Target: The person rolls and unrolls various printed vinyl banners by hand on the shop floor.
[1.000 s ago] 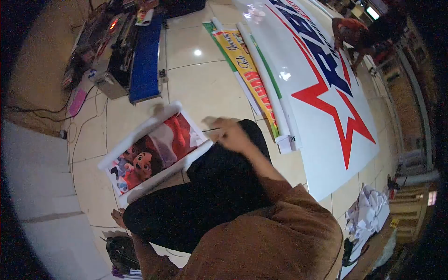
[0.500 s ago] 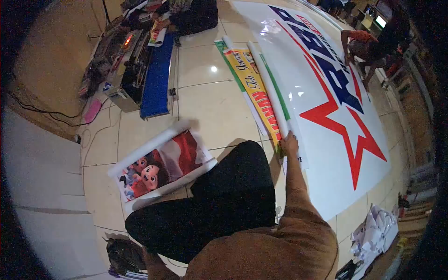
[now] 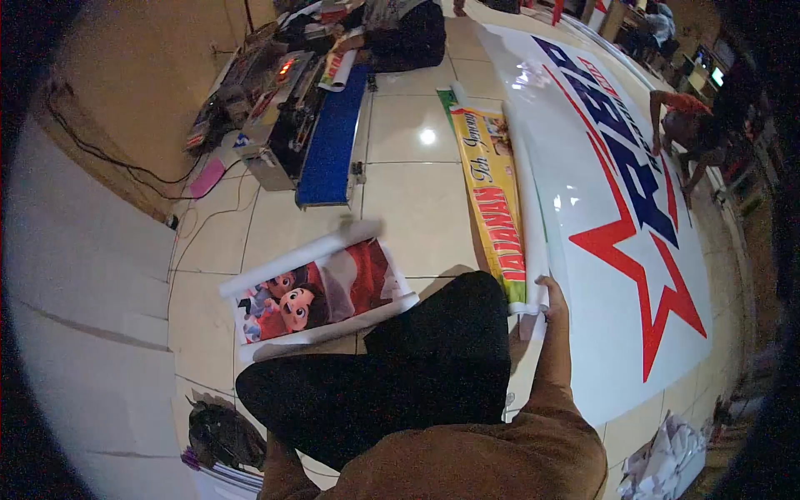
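My right hand (image 3: 550,296) is closed on the near end of a partly rolled yellow banner (image 3: 493,200) with red and dark lettering and a green end. The banner lies to the right of my knee, with its white rolled edge along the right side. My left arm reaches down at the bottom, and its hand is out of sight. In front of my legs rests another banner (image 3: 321,296), printed with cartoon children and a red and white flag, its long edges curled into rolls.
A large white sheet (image 3: 575,333) with a red star and dark letters covers the right floor; a person (image 3: 687,125) bends over it. Another person (image 3: 404,37) sits near a machine with a blue belt (image 3: 333,142). A black bag (image 3: 223,437) and crumpled white sheets (image 3: 667,458) lie near me.
My right hand has drawn the yellow banner's near end toward me, and more of its printed face shows. The view has shifted, so the surroundings appear farther right.
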Motion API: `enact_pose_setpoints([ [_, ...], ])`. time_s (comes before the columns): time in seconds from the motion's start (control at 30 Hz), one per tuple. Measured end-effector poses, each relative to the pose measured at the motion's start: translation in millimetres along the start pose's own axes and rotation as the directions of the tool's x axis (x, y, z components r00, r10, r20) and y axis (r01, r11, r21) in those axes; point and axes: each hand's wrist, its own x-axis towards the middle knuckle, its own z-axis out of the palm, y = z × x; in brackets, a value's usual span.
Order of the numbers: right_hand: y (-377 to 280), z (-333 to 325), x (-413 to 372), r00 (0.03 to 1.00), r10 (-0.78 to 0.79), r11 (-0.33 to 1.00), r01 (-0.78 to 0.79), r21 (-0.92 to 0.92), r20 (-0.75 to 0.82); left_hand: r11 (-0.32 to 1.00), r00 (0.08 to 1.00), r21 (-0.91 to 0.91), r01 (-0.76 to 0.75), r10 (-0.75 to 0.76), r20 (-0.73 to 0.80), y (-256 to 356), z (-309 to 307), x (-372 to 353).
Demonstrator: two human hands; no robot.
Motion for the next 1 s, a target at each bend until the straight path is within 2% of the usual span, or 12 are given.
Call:
enact_pose_setpoints([
  [0.17,-11,3,-5,0.999,0.017,0.993,-0.014,-0.117,0.027,0.998,0.999,-0.063,0.011,-0.009,0.040,-8,2,-2],
  [0.23,-15,7,-3,0.975,0.217,0.973,-0.213,0.094,-0.041,0.996,0.998,-0.085,0.007,-0.002,0.057,-9,1,-5],
  [0.4,-3,6,10,0.991,0.133,0.989,-0.132,0.064,-0.008,0.989,0.994,-0.150,0.005,0.011,0.107,-6,3,-7],
  [0.47,-7,18,6,0.966,0.258,0.961,-0.258,-0.105,-0.007,0.984,0.991,-0.181,0.000,0.025,0.132,-8,6,-5],
  [0.5,39,-13,47,0.962,0.272,0.755,-0.213,-0.620,0.000,0.980,0.988,-0.198,-0.009,0.039,0.148,-5,4,-9],
  [0.53,41,-10,50,0.962,0.273,0.757,-0.221,-0.615,-0.010,0.976,0.984,-0.216,-0.020,0.057,0.166,-8,5,-1],
  [0.6,40,15,61,0.946,-0.324,0.552,0.170,-0.816,-0.022,0.967,0.972,-0.252,-0.043,0.099,0.212,-11,2,-8],
  [0.67,-23,64,41,0.978,-0.085,0.446,-0.132,-0.885,-0.189,0.957,0.954,-0.280,-0.070,0.146,0.262,-23,-1,24],
  [0.8,-36,92,62,0.958,0.018,0.359,-0.272,-0.893,-0.285,0.945,0.924,-0.306,-0.119,0.218,0.314,-59,-7,137],
  [0.87,-27,93,71,0.938,-0.052,0.216,-0.324,-0.921,-0.342,0.950,0.922,-0.288,-0.119,0.213,0.323,-54,-11,154],
  [0.9,-2,92,77,0.918,-0.302,-0.001,-0.269,-0.963,-0.256,0.952,0.924,-0.282,-0.116,0.208,0.322,-49,-10,147],
  [1.0,-43,137,68,0.947,-0.322,0.074,0.037,-0.997,0.011,0.957,0.929,-0.276,-0.093,0.183,0.322,-26,8,137],
])
